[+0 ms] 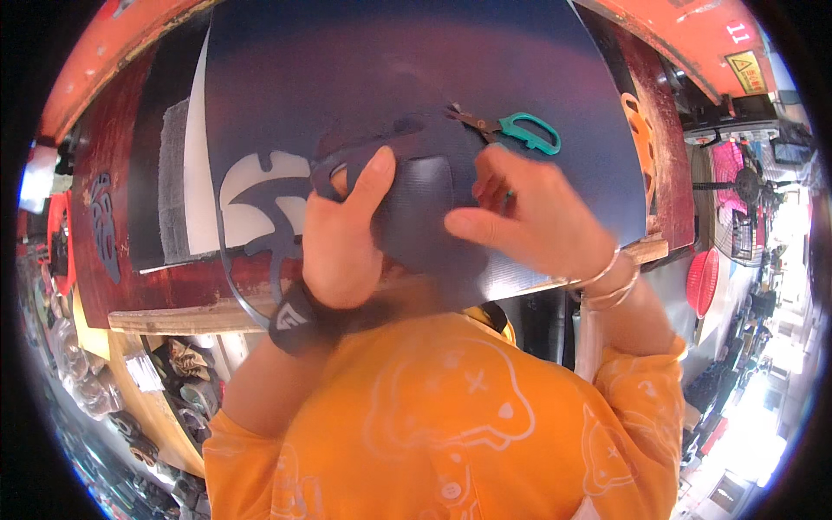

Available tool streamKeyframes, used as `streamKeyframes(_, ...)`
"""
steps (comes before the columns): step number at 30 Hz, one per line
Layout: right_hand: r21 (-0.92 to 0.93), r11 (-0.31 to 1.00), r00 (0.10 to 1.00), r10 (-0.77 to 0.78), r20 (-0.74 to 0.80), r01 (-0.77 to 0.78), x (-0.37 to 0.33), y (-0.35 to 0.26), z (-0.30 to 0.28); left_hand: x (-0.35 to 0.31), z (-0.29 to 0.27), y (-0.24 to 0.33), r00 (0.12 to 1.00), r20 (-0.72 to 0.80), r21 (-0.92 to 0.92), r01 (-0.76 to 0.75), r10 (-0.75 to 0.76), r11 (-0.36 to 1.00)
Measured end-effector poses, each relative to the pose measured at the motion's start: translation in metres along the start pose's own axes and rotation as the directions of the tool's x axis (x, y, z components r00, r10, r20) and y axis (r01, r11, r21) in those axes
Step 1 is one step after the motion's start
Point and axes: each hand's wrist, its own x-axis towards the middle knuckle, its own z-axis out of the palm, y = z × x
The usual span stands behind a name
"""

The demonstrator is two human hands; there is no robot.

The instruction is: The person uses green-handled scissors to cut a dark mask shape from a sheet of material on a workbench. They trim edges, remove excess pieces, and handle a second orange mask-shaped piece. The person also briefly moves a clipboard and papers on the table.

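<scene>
Left hand [347,234] near the front edge of the tabletop [143,290], its grip clenched on a dark piece [420,208], thumb laid over the top. The piece was raised in front of the torso, above a broad dark blue sheet [416,61]. Right hand [542,212] just right of the piece, fingers bent, thumb pointing toward it; could not tell whether that grip held anything. Teal-handled scissors [533,134] lay on the sheet just beyond the right hand, blades pointing left. Orange cut-out piece [640,139] at the sheet's right edge.
</scene>
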Motion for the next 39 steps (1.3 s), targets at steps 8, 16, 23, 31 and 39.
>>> streamKeyframes(8, 0.116, 0.958, 0.915, -0.210, -0.344, 0.263, -0.016, 0.028, 0.029, -0.034, 0.021, 0.050, 0.904, 0.343, 0.894, -0.231, -0.254, 0.384)
streamKeyframes(16, 0.296, 0.926, 0.937, -0.132, -0.324, 0.233, -0.004, 0.016, 0.028, -0.002, 0.010, 0.021, 0.603, 0.634, 0.722, -0.686, 0.483, -0.091)
streamKeyframes(23, 0.005, 0.951, 0.854, -0.275, -0.441, 0.309, 0.019, 0.021, 0.033, 0.004, 0.006, 0.020, 0.565, 0.647, 0.698, -0.709, 0.513, -0.099)
streamKeyframes(31, -0.137, 0.983, 0.909, -0.164, -0.384, 0.120, 0.043, 0.036, 0.042, 0.000, -0.003, 0.011, 0.434, 0.825, 0.507, -0.851, 0.361, -0.135)
streamKeyframes(39, -0.018, 0.967, 0.929, -0.250, -0.273, 0.255, 0.054, 0.021, 0.015, -0.005, 0.019, 0.027, 0.749, 0.532, 0.835, -0.541, 0.394, -0.099)
